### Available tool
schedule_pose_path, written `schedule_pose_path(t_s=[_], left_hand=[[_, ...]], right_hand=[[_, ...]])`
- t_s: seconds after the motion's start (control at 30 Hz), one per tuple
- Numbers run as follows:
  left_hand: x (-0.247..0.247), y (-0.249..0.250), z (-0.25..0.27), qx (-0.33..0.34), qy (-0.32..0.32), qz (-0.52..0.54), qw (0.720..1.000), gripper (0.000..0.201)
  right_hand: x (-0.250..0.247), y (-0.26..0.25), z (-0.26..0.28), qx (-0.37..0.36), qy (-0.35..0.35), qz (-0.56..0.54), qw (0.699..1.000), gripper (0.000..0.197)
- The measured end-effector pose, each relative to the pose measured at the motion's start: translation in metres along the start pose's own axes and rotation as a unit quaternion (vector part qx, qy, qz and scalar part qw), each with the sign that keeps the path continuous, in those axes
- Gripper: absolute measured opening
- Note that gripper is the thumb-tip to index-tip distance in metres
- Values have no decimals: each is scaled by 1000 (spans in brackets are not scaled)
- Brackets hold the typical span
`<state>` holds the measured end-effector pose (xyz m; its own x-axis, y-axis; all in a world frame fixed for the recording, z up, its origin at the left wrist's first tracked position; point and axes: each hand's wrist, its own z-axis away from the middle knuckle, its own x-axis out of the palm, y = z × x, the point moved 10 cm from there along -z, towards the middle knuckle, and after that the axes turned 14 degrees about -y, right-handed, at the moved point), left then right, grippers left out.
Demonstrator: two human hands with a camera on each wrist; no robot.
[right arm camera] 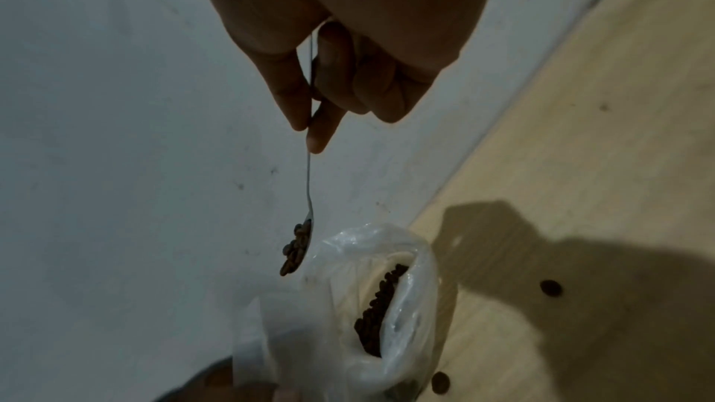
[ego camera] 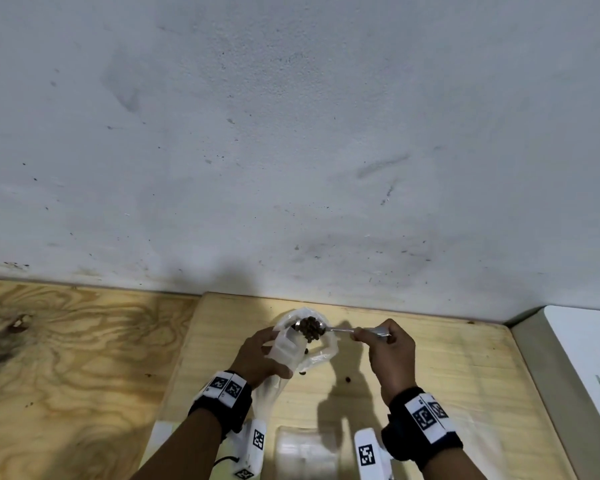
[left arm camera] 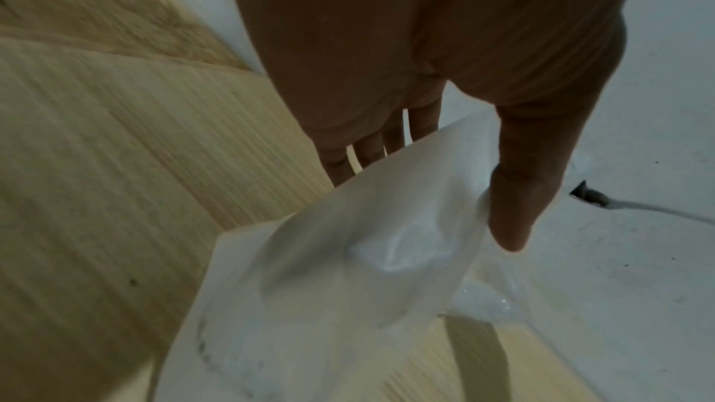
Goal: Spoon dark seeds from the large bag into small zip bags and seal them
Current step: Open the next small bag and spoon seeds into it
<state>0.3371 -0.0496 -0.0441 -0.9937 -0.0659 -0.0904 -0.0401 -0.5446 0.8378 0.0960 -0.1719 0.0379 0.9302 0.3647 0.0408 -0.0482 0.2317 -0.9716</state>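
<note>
A loaded spoon (ego camera: 321, 329) is pinched by the right hand (ego camera: 388, 355), its handle running leftward. The small zip bag (ego camera: 286, 346) is gripped by the left hand (ego camera: 257, 358), just beside the bowl.

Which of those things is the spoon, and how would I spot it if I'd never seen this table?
Start at the pale wooden board against the white wall. Above it two hands meet: the left hand holds a small clear bag, and the right hand pinches a thin handle. That is the spoon, the only shiny metal thing there, its bowl heaped with dark seeds over the large bag.
</note>
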Motion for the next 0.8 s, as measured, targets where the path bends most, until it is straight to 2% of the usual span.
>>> schedule_pose_path(t_s=[0.07,0.2,0.37,0.43,0.53,0.63,0.7,0.8], left_hand=[[0,0,0,6,8,9,1000,110],[0,-1,-2,-4,9,17,1000,104],[-4,-6,-4,-11,7,27,1000,107],[-4,-7,-4,-12,3,34,999,107],[-3,-6,-4,-13,-6,41,999,108],[-3,-3,-2,-8,-8,41,999,107],[-4,-3,0,-8,-6,34,999,110],[-7,-3,4,-4,4,21,1000,109]], right_hand=[[13,-5,-3,-15,-21,59,998,37],[44,-21,-3,-69,-74,174,979,41],[67,-37,1,-126,-134,282,942,26],[57,-39,0,-126,-110,239,956,23],[15,-28,-5,-98,17,138,985,23],[-15,1,-1,-28,112,106,988,22],[-16,15,3,19,115,132,984,28],[-3,45,0,87,75,134,984,32]])
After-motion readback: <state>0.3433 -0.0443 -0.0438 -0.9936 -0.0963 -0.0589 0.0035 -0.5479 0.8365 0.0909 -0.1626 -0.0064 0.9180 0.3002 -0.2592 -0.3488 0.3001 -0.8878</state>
